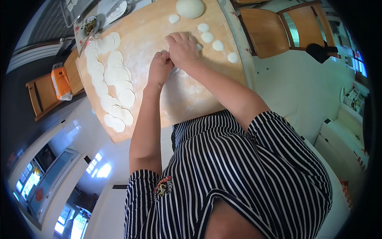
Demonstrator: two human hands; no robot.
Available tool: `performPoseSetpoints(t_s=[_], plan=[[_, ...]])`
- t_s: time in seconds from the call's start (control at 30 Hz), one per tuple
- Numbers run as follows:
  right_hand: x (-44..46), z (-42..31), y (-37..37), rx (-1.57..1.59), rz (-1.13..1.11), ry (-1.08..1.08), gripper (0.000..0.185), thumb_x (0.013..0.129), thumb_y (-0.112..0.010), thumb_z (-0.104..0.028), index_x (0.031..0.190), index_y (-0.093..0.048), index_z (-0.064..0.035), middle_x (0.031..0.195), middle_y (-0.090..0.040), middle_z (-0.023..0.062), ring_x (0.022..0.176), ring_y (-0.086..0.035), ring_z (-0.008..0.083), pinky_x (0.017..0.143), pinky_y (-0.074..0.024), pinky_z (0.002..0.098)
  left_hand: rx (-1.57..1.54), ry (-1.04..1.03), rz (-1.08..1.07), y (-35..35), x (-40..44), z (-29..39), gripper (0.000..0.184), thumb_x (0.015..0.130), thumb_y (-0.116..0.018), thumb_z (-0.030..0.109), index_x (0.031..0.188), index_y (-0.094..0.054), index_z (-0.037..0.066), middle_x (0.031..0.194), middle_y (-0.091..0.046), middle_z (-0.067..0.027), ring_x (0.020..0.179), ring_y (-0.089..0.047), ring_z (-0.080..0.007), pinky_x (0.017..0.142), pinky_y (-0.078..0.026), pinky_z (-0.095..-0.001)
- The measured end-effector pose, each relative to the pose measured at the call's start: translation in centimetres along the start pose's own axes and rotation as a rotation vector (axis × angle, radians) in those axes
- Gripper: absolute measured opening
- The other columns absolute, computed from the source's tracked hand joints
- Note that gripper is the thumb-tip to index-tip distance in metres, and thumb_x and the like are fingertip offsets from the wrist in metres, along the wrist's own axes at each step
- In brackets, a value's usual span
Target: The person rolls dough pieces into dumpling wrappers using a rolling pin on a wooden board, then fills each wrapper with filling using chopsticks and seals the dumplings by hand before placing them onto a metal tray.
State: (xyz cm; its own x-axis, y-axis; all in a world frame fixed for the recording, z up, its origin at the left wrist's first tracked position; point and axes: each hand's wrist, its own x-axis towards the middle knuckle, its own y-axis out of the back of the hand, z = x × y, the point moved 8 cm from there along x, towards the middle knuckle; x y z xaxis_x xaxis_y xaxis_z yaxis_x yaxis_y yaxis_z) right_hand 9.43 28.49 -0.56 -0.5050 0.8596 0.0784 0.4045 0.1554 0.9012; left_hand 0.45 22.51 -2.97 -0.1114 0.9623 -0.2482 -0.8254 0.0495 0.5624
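Observation:
My left hand (160, 67) is closed, its fingertips pinched against my right hand over the floured wooden board (149, 103). Palm down, my right hand (183, 51) has its fingers curved over something mostly hidden. A small pale end (199, 47) shows past its outer side, too little to name. Under the hands lies a whitish patch (175, 71), perhaps dough; its shape is covered. Thin round dough wrappers (126, 98) overlap in two rows at the board's left. Several small dough pieces (218, 45) lie to the right, and a large dough ball (190, 8) sits at the far edge.
Past the board's far left corner are a bowl of chopped filling (89, 26) and a white dish (117, 11). A wooden chair (264, 32) stands to the right. On another chair at left rests an orange packet (61, 83). My striped shirt is against the near edge.

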Motion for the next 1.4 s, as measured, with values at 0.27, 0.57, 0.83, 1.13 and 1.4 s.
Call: performPoseSetpoints(t_s=[0.27, 0.57, 0.83, 1.13, 1.4], plan=[[-7.6, 1.4, 1.2, -0.172, -0.057, 0.242, 0.049, 0.09, -0.054, -0.017, 0.134, -0.054, 0.0048, 0.148, -0.048, 0.0169, 0.143, -0.035, 0.0305, 0.12, -0.0224, 0.045, -0.071, 0.279, 0.183, -0.3, -4.7, -2.0, 0.023, 0.086, -0.075, 0.014, 0.103, -0.068, 0.001, 0.092, -0.07, -0.0098, 0.084, -0.066, -0.0194, 0.078, -0.052, -0.03], [0.1, -2.5, 0.2, -0.032, 0.152, 0.179, 0.047, 0.092, -0.053, -0.017, 0.136, -0.055, -0.0013, 0.15, -0.046, 0.0157, 0.143, -0.037, 0.0314, 0.119, -0.0254, 0.0446, 0.103, 0.236, -0.076, 0.7, -1.8, -2.1, 0.027, 0.088, -0.067, 0.019, 0.104, -0.072, -0.002, 0.096, -0.074, -0.0162, 0.083, -0.069, -0.0256, 0.077, -0.052, -0.037], [-7.9, 0.0, 1.6, -0.242, -0.064, 0.265, 0.05, 0.087, -0.055, -0.015, 0.135, -0.054, 0.0003, 0.147, -0.05, 0.0159, 0.141, -0.041, 0.0316, 0.117, -0.029, 0.0455, -0.014, 0.274, -0.095, 0.1, -5.5, -3.1, 0.03, 0.085, -0.067, 0.019, 0.107, -0.07, -0.001, 0.105, -0.071, -0.0227, 0.096, -0.069, -0.0337, 0.085, -0.053, -0.0397], [-1.4, -1.8, 0.0, -0.094, 0.213, 0.071, 0.046, 0.087, -0.057, -0.017, 0.132, -0.058, -0.0029, 0.144, -0.053, 0.0138, 0.139, -0.042, 0.0303, 0.114, -0.0312, 0.0458, 0.226, 0.034, -0.041, 1.7, -3.0, -1.5, 0.025, 0.089, -0.064, 0.024, 0.098, -0.072, 0.003, 0.101, -0.07, -0.0215, 0.097, -0.066, -0.0387, 0.086, -0.051, -0.046], [-7.5, -0.1, 0.7, -0.335, -0.03, 0.233, 0.052, 0.089, -0.058, -0.016, 0.138, -0.052, -0.0019, 0.15, -0.047, 0.0158, 0.142, -0.038, 0.0312, 0.117, -0.0272, 0.0453, -0.019, 0.228, -0.163, 1.2, -5.0, -3.9, 0.028, 0.087, -0.066, 0.026, 0.1, -0.073, 0.001, 0.1, -0.072, -0.0221, 0.095, -0.068, -0.0382, 0.085, -0.053, -0.0433]])
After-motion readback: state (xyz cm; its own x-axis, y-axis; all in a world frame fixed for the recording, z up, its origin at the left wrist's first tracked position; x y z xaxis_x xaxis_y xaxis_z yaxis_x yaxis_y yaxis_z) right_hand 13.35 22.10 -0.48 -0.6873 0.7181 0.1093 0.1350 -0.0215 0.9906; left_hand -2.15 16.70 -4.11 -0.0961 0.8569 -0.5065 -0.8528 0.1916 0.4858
